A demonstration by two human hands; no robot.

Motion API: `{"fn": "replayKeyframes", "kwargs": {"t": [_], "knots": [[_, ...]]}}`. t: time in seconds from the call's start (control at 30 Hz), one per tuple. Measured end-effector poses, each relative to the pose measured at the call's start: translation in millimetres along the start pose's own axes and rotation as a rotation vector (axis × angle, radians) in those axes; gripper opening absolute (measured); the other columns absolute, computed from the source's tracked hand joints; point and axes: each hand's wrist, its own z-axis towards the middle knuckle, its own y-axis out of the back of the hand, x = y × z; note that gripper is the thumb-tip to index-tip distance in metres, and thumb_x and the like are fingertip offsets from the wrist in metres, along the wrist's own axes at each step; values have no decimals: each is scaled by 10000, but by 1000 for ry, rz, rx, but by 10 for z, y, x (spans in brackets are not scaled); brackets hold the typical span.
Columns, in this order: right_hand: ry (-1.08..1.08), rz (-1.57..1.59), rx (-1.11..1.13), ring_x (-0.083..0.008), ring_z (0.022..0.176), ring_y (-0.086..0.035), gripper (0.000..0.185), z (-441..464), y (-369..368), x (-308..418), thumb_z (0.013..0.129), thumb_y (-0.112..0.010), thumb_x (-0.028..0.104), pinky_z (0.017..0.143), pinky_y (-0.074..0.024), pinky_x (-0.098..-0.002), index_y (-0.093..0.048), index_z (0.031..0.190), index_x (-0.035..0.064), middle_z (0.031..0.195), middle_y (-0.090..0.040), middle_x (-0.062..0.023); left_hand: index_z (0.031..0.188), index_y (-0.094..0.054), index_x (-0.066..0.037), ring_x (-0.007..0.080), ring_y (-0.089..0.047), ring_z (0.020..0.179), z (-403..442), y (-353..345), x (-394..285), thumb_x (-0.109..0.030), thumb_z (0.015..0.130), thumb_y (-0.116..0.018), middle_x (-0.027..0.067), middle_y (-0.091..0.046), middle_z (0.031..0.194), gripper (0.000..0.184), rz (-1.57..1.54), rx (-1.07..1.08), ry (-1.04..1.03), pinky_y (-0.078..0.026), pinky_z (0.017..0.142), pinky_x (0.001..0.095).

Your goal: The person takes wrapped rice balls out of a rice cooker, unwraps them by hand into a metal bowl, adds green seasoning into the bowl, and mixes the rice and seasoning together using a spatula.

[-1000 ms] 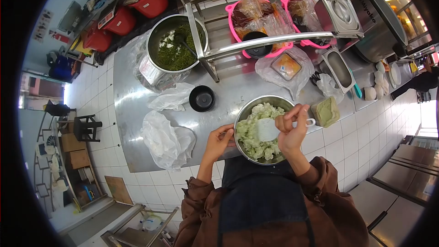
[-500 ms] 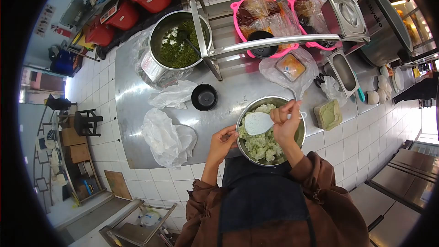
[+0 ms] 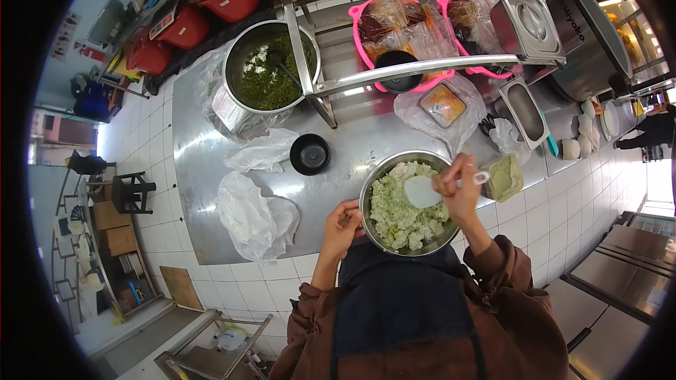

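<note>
A steel mixing bowl [image 3: 445,241] stands at the table's near edge, holding a crumbly pale-green mass that resembles rice [image 3: 401,214]. My left hand [image 3: 343,229] is closed on the bowl's left rim, thumb and fingers against the metal. Over the right side of the bowl, my right hand [image 3: 459,188] is wrapped round the handle of a white rice paddle [image 3: 421,193]. The paddle's flat blade points left and rests at the top of the green mass. Just right of the bowl sits a block-shaped container of smooth green paste [image 3: 505,177].
A small black bowl [image 3: 310,154] and crumpled white plastic bags [image 3: 257,218] lie to the left. Behind them is a large bowl of shredded greens [image 3: 271,91]. A metal rack [image 3: 422,67] with pink baskets crosses the back. A steel pan [image 3: 524,112] stands right.
My right hand and the paddle have moved to the right across the bowl, uncovering more of the green mass. My left hand keeps its hold on the rim. The view has shifted slightly.
</note>
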Motion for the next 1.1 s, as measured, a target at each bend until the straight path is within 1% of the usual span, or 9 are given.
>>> {"fn": "replayKeyframes", "kwargs": {"t": [0.1, 0.17, 0.23, 0.33, 0.4, 0.53, 0.77, 0.93, 1.1], "knots": [[46, 25, -65, -60, 389, -195, 426, 11, 93, 318, 965, -311, 343, 406, -199, -229, -414, 687, 38, 445, -243, 36, 1096, -504, -73, 77, -538, 754, -77, 15, -61, -154, 864, -574, 5, -550, 884, 256, -1, 47, 52, -529, 642, 256], [146, -344, -86, -52, 398, -194, 424, 10, 251, 437, 966, -314, 339, 408, -201, -228, -414, 686, 36, 451, -256, 37, 1077, -496, -68, 86, -541, 755, -86, 30, -58, -147, 868, -564, 11, -543, 884, 234, -9, 91, 78, -546, 668, 283], [104, -446, -149, -49, 400, -196, 422, -38, 458, 291, 967, -311, 335, 407, -200, -227, -414, 685, 39, 452, -255, 39, 1008, -457, -56, 127, -567, 769, -96, 24, 13, -103, 872, -541, 34, -522, 878, 167, -27, 175, 93, -557, 715, 336], [54, -593, -208, -49, 395, -185, 409, -172, 617, 89, 968, -312, 326, 397, -187, -230, -416, 687, 47, 448, -236, 43, 958, -410, -54, 164, -588, 777, -165, -117, 103, -45, 865, -527, 55, -505, 862, 150, -64, 213, 178, -559, 719, 340], [2, -196, -350, -57, 388, -166, 394, -218, 654, 92, 966, -322, 323, 388, -168, -237, -421, 696, 54, 449, -203, 47, 952, -393, -55, 178, -594, 779, -181, -169, 99, -25, 862, -520, 61, -499, 861, 159, -39, 216, 166, -559, 719, 338], [18, 5, -692, -79, 378, -134, 411, -347, 671, 18, 957, -326, 375, 391, -162, -258, -443, 704, 74, 437, -167, 37, 953, -378, -48, 191, -599, 783, -124, -212, 107, 12, 857, -503, 74, -478, 874, 169, 40, 264, 73, -559, 722, 325], [67, 124, -730, -84, 376, -133, 380, -88, 471, 136, 953, -354, 354, 393, -153, -258, -434, 724, 62, 429, -193, 28, 1005, -386, -13, 179, -604, 787, -112, -363, 70, 37, 856, -482, 96, -492, 889, 184, 159, 259, 58, -550, 736, 294], [89, 71, -753, -80, 365, -150, 353, 111, 280, 301, 951, -368, 337, 392, -177, -247, -465, 733, 76, 426, -195, 30, 1190, -378, -15, 196, -624, 824, -129, -468, 147, 8, 862, -500, 106, -526, 902, 351, 81, 343, 35, -537, 735, 265], [130, 69, -698, -72, 392, -150, 365, 260, -18, 278, 945, -388, 342, 400, -148, -254, -428, 727, 52, 448, -194, 35, 1190, -400, -13, 191, -627, 853, -161, -491, 103, -35, 873, -511, 99, -555, 913, 337, 194, 345, 16, -521, 716, 259]]}}
